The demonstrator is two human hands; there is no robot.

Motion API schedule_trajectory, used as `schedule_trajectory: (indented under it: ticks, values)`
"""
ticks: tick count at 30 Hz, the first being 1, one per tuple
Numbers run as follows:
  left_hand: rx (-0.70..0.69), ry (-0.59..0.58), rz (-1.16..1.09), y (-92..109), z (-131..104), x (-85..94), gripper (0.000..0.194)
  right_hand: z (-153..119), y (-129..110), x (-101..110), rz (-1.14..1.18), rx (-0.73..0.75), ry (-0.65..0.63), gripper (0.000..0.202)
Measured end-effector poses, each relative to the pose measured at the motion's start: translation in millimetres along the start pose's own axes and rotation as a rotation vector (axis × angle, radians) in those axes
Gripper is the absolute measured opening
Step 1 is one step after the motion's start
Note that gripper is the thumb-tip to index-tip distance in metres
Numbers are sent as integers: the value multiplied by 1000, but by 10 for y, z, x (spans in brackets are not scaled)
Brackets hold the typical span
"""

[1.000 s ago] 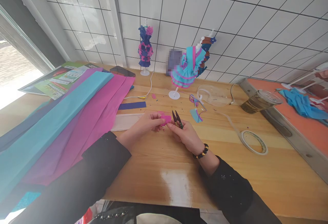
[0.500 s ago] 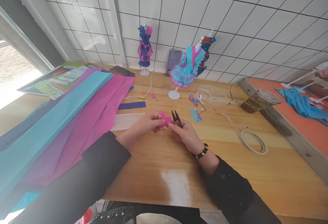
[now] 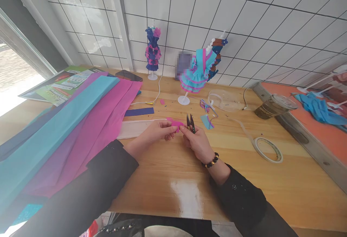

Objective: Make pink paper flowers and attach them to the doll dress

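Observation:
Between both hands is a small piece of pink crepe paper [image 3: 177, 124]. My left hand [image 3: 162, 130] pinches its left side between thumb and fingers. My right hand [image 3: 197, 141] has thumb and fingertip on its right edge and also keeps hold of small dark scissors [image 3: 191, 122], whose blades point up and stand apart, away from the paper. How the fingers sit in the scissor handles is hidden. A white strip [image 3: 132, 129] lies beside my left hand, and a dark blue strip [image 3: 139, 111] lies behind it.
Sheets of pink and blue paper [image 3: 108, 99] cover the left side. Small dress stands, one in a turquoise dress [image 3: 199, 72] and one in a navy dress [image 3: 153, 52], stand by the tiled wall. At right are a tape roll [image 3: 268, 150], a lidded cup [image 3: 275, 107] and paper scraps [image 3: 207, 121].
The pink paper has been turned and bent between my fingertips. My right hand has tilted slightly, so the scissors now stand more upright and a little further right.

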State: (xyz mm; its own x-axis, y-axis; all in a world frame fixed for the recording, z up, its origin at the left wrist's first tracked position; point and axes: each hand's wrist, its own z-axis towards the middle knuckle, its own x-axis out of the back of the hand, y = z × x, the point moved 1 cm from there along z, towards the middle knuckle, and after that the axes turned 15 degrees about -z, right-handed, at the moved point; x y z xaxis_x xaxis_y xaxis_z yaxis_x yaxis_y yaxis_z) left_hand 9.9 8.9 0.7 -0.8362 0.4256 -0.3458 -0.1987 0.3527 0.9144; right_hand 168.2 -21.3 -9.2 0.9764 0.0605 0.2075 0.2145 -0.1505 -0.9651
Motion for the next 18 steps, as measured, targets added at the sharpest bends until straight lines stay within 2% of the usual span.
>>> schedule_trajectory:
  ticks: [3, 9, 13, 18]
  values:
    - [-28, 44, 38, -5, -3, 6, 30, 7, 16, -20, 4, 4, 31, 36]
    - [-66, 60, 38, -30, 20, 23, 29, -1, 4, -46, -6, -13, 38, 41]
    - [-74, 59, 9, -30, 37, 62, 26, -8, -42, -9, 44, -35, -45, 40]
    - [-98, 81, -48, -2, 38, 146, 24, -4, -81, 85, 86, -87, -232, 44]
